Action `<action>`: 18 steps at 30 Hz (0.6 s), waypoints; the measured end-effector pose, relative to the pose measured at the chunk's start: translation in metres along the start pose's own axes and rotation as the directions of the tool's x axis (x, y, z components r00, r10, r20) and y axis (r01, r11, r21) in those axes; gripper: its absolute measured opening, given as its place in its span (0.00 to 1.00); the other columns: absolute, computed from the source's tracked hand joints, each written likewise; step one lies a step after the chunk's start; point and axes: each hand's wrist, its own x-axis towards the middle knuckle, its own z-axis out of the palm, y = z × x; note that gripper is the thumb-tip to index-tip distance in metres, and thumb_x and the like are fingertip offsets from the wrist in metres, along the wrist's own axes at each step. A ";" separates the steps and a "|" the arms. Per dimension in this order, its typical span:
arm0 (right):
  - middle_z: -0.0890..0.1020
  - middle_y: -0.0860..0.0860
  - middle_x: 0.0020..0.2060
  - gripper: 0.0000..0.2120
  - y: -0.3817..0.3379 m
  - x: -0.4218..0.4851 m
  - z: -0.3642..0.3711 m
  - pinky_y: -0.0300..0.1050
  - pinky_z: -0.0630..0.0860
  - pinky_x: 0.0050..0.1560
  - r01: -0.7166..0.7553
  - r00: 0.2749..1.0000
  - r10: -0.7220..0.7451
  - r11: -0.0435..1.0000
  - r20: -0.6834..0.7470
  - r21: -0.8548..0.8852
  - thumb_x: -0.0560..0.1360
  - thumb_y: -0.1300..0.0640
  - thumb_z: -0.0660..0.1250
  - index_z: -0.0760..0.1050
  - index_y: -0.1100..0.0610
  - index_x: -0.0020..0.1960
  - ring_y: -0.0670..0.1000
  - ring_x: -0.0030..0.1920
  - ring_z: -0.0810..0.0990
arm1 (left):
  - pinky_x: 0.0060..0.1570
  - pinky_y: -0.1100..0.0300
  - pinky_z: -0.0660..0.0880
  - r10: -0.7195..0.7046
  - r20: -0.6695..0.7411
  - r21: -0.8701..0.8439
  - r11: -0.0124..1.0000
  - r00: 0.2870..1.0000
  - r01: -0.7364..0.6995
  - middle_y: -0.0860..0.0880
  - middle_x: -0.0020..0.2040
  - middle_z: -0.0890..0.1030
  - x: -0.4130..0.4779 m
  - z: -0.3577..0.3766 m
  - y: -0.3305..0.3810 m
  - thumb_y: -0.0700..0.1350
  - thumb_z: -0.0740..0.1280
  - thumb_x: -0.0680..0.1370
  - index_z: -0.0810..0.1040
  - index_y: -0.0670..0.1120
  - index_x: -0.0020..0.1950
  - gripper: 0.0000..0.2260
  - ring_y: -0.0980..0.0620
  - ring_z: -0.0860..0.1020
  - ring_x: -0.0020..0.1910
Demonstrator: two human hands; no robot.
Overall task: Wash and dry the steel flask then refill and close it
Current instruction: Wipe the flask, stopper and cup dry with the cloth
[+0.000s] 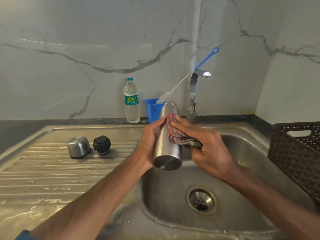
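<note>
left hand (150, 142) grips steel flask (167, 149) | right hand (206, 146) holds cloth (174, 134) against it

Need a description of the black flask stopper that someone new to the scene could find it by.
Start at the ribbed drainboard left of the sink basin. Two small pieces sit side by side on its far part; the stopper is the right-hand one. It is black ridged plastic, while its neighbour, the cup lid, is shiny bare steel.

Brown perforated basket (290, 156), far right.
</note>
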 end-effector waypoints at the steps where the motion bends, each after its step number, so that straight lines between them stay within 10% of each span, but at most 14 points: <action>1: 0.72 0.51 0.76 0.40 -0.002 0.000 0.001 0.54 0.71 0.76 0.027 1.000 -0.027 1.000 0.007 0.010 0.68 0.80 0.67 0.71 0.56 0.77 0.46 0.78 0.68 | 0.53 0.51 0.80 -0.013 0.009 -0.027 1.000 1.000 0.013 0.37 0.62 0.80 0.001 -0.002 0.002 0.56 0.74 0.76 0.76 0.37 0.72 0.32 0.41 0.82 0.51; 9: 0.73 0.56 0.75 0.43 -0.021 -0.003 0.005 0.55 0.68 0.77 0.311 0.950 -0.310 0.949 0.027 -0.053 0.60 0.85 0.63 0.74 0.62 0.73 0.52 0.79 0.68 | 0.59 0.46 0.79 -0.065 0.050 -0.132 0.989 0.997 0.071 0.35 0.54 0.85 -0.006 -0.009 0.023 0.58 0.59 0.83 0.78 0.33 0.65 0.28 0.39 0.86 0.50; 15: 0.74 0.60 0.74 0.41 -0.022 -0.004 0.010 0.61 0.68 0.77 0.384 0.919 -0.380 0.923 0.107 -0.017 0.59 0.83 0.58 0.76 0.65 0.70 0.58 0.79 0.67 | 0.58 0.48 0.79 -0.090 -0.006 -0.179 0.980 0.996 0.088 0.39 0.54 0.84 0.000 -0.022 0.024 0.64 0.62 0.80 0.77 0.36 0.72 0.34 0.42 0.84 0.50; 18: 0.72 0.59 0.75 0.43 -0.016 -0.003 0.010 0.61 0.67 0.77 0.354 0.930 -0.353 0.935 0.101 0.000 0.59 0.85 0.58 0.74 0.65 0.72 0.57 0.79 0.67 | 0.53 0.49 0.81 -0.073 0.026 -0.119 0.990 0.997 0.075 0.40 0.52 0.85 -0.001 -0.019 0.022 0.65 0.66 0.79 0.85 0.37 0.59 0.31 0.43 0.85 0.48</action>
